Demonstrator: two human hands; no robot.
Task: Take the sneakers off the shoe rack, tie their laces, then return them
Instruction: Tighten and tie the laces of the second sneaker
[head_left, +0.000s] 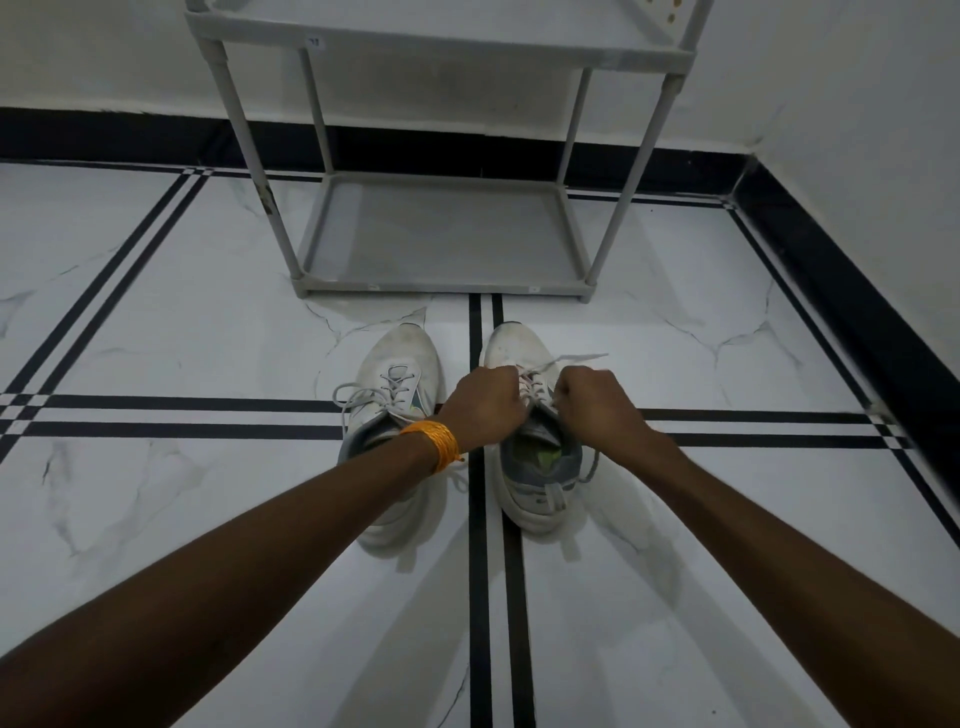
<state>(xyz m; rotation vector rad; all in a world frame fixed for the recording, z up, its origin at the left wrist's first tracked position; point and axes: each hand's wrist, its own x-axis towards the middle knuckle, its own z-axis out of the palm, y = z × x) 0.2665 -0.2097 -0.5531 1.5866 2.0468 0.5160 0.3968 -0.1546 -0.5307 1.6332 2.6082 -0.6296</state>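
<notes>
Two white sneakers stand side by side on the floor, toes toward the shoe rack (441, 283). The left sneaker (402, 364) has loose laces trailing off to its left. Over the right sneaker (524, 343) both hands are closed on its laces (537, 382). My left hand (485, 405), with an orange thread band at the wrist, grips the lace on the left side. My right hand (592, 400) grips the lace on the right, and one lace end sticks out toward the far right. My hands hide the knot area.
The grey rack stands against the white wall, its bottom shelf (441, 234) bare. A black skirting (857, 291) runs along the wall at the back and right. The floor is white marble tile with black stripes (156, 415).
</notes>
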